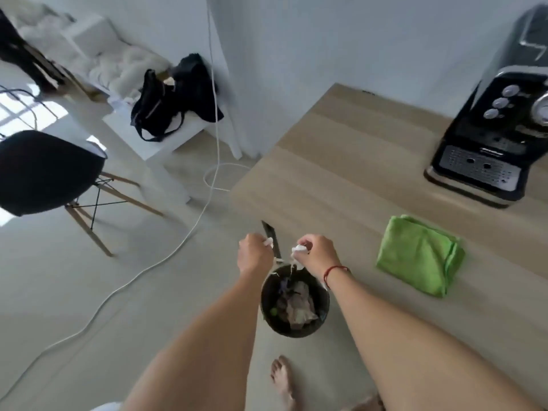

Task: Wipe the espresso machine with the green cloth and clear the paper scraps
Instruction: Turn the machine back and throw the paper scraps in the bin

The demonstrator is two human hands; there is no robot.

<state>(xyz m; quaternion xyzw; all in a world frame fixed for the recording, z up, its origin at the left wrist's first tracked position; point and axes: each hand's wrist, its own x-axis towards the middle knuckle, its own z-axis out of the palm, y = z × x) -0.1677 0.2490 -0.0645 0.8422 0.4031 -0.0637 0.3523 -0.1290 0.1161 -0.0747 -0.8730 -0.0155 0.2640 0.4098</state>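
Our left hand and right hand pinching paper scraps over the bin off the table edge, green cloth near it, floor open leftward, espresso machine lettering blurred

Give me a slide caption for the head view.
Left hand and right hand pinch white paper scraps over the black bin; green cloth lies folded on the counter.
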